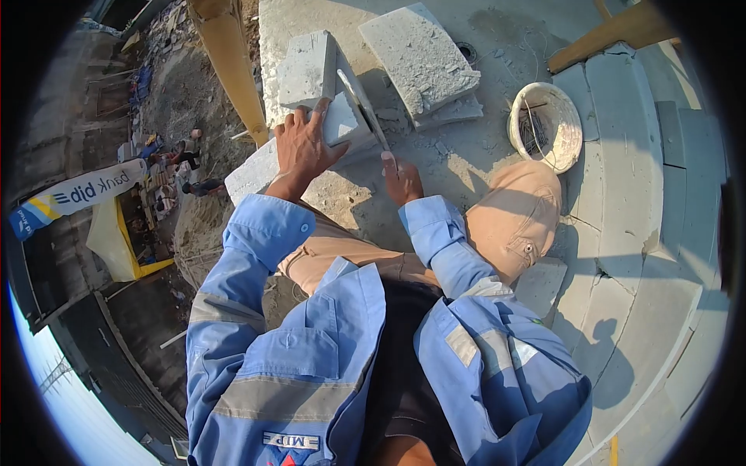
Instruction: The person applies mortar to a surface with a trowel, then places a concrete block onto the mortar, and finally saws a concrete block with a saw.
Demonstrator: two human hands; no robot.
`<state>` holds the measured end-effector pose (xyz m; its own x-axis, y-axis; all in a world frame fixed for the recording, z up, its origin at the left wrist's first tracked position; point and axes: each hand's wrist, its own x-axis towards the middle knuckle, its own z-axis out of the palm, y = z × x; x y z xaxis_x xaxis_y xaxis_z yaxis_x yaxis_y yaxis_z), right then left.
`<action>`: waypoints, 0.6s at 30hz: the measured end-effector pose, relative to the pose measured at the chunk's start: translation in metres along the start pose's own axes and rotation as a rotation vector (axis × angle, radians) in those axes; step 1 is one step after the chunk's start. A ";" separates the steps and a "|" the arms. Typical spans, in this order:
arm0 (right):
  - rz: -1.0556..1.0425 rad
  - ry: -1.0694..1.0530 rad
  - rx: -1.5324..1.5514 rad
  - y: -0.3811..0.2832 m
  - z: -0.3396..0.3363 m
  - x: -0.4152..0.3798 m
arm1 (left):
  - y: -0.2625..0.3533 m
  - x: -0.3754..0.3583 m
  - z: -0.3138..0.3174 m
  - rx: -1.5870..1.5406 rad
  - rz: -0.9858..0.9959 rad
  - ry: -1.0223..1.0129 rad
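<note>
My left hand [305, 149] lies with spread fingers on a pale grey block [342, 123], its fingertips near a second block [308, 68] behind. My right hand [402, 180] is closed round the lower end of a long, narrow metal blade [364, 107], which slants up and to the left along the right side of the blocks. The handle is hidden in my fingers. Another pale block [254, 172] lies at the left, beside my left wrist. White dust and crumbs cover the floor around the blocks.
Crumbly slabs [420, 58] are stacked beyond the blade. A dusty bucket [545, 128] with metal pieces inside stands beyond my right knee. Yellowish posts rise at the upper left and upper right. A block wall [622, 171] runs along the right. Below the left edge are people and a banner [81, 194].
</note>
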<state>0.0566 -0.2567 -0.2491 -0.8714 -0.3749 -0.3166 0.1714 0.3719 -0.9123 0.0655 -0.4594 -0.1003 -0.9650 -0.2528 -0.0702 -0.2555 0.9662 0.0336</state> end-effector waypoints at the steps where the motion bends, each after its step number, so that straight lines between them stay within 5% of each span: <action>1: 0.097 -0.042 -0.046 0.001 -0.003 0.010 | 0.001 0.004 -0.003 0.018 0.015 0.011; 8: -0.080 0.008 -0.048 0.002 0.002 -0.006 | -0.004 -0.001 0.002 -0.019 -0.024 0.022; 13: 0.125 -0.049 0.007 0.013 -0.007 0.008 | -0.003 0.003 0.004 -0.033 0.004 0.082; 16: -0.050 0.001 0.001 -0.014 -0.010 -0.004 | -0.007 0.001 0.004 -0.043 -0.027 0.060; 18: 0.018 -0.013 -0.075 0.020 0.004 0.004 | -0.004 0.000 0.001 -0.050 0.000 0.042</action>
<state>0.0580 -0.2545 -0.2698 -0.8621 -0.3785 -0.3371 0.1521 0.4411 -0.8844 0.0666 -0.4627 -0.1017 -0.9663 -0.2559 -0.0282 -0.2574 0.9627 0.0834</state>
